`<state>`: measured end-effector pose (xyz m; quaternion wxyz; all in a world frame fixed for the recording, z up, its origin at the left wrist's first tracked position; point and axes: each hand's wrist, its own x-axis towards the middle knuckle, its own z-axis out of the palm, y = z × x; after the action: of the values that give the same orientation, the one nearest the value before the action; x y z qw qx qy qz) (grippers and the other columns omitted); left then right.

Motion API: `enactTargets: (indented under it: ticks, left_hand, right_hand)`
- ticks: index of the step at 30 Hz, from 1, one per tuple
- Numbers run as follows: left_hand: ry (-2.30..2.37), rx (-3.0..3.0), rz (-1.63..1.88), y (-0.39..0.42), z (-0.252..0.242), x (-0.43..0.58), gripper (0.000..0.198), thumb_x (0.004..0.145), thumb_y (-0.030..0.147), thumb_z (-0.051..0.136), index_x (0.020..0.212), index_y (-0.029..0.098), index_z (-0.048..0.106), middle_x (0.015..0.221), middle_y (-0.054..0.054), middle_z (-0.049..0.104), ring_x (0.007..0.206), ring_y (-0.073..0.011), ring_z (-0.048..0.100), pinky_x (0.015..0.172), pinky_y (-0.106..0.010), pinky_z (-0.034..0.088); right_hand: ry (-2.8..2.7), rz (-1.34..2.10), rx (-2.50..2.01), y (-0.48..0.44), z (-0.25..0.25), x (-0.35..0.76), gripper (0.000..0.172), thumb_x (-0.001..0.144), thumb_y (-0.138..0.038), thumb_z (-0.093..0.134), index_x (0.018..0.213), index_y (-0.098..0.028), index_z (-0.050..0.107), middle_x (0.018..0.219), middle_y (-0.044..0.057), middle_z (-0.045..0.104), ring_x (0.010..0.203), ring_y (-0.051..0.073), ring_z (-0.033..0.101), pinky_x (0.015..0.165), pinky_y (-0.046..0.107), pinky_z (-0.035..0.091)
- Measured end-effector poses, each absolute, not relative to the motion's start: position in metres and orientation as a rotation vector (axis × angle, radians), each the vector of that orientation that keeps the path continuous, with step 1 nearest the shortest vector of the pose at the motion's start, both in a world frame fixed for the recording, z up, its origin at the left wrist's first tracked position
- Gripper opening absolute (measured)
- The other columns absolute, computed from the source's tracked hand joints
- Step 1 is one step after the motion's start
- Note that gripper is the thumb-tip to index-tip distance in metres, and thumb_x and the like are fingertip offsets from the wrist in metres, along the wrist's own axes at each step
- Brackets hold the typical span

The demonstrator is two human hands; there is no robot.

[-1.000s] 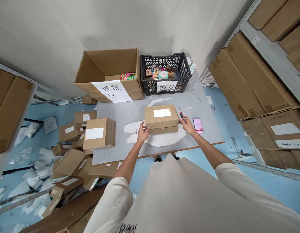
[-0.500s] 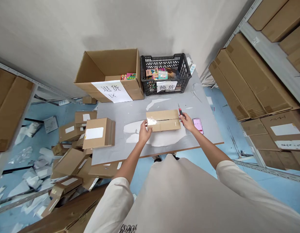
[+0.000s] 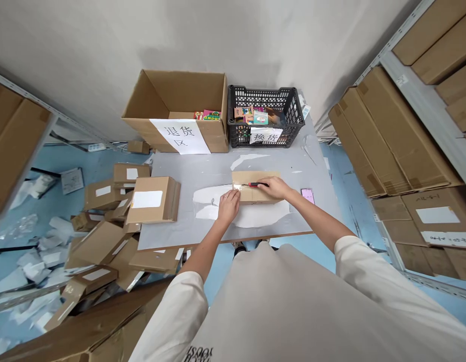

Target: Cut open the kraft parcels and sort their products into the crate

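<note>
A small cardboard box (image 3: 257, 197) lies lengthwise on the table, with clear tape shining near its left end. My left hand (image 3: 228, 206) grips that left end, fingers bent over the edge. Above the box top, my right hand (image 3: 274, 187) is closed around a red and black utility knife (image 3: 254, 184). The knife points left along the middle seam, its tip by the taped end and close to my left fingers. Whether the blade is into the tape cannot be made out. White paper (image 3: 263, 219) lies under the box.
At the back stand a large open carton (image 3: 213, 138) and a black plastic crate (image 3: 266, 143), both holding colourful small packs. Stacked boxes (image 3: 167, 206) sit on the table's left side, a phone (image 3: 307, 195) on the right. Boxes and crumpled paper litter the floor to the left.
My right hand has moved left with the knife, from beside the box's right end to over its top seam. My left hand has shifted slightly on the left end.
</note>
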<state>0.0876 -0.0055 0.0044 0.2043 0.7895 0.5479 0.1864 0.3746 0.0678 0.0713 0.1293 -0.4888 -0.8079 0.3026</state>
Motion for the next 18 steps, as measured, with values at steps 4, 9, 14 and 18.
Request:
enactTargets:
  ticks: [4,9,14,18]
  left_hand:
    - [1.516,2.174,0.551,-0.006,0.003,0.088,0.050,0.111,0.021,0.041,0.152,0.023,0.068,0.158,-0.014,0.068,0.153,-0.0316,0.056,0.126,-0.051,0.041]
    - [1.502,2.165,0.568,-0.007,0.002,0.088,0.050,0.110,0.021,0.043,0.153,0.022,0.069,0.158,-0.015,0.068,0.154,-0.0317,0.056,0.127,-0.052,0.042]
    - [1.491,2.227,0.587,-0.004,0.000,0.087,0.046,0.111,0.021,0.045,0.150,0.022,0.070,0.154,-0.014,0.071,0.150,-0.0314,0.059,0.123,-0.051,0.046]
    - [1.506,2.305,0.572,-0.002,-0.003,0.086,0.046,0.110,0.020,0.049,0.150,0.024,0.070,0.152,-0.013,0.072,0.147,-0.0311,0.061,0.121,-0.051,0.048]
  right_hand:
    - [-2.421,0.861,-1.411,0.077,0.069,0.355,0.041,0.112,-0.057,0.058,0.130,-0.032,0.086,0.126,0.007,0.085,0.116,0.032,0.077,0.100,0.041,0.057]
    - [-2.478,0.839,-1.426,0.083,0.071,0.341,0.040,0.113,-0.054,0.058,0.131,-0.031,0.085,0.128,0.007,0.084,0.116,0.033,0.076,0.099,0.040,0.055]
    - [-2.669,0.734,-1.479,0.085,0.089,0.332,0.043,0.117,-0.045,0.049,0.139,-0.026,0.081,0.129,0.010,0.083,0.117,0.029,0.075,0.096,0.036,0.053]
    - [-2.772,0.700,-1.598,0.083,0.107,0.323,0.042,0.118,-0.040,0.047,0.144,-0.023,0.076,0.133,0.013,0.081,0.119,0.028,0.073,0.098,0.033,0.049]
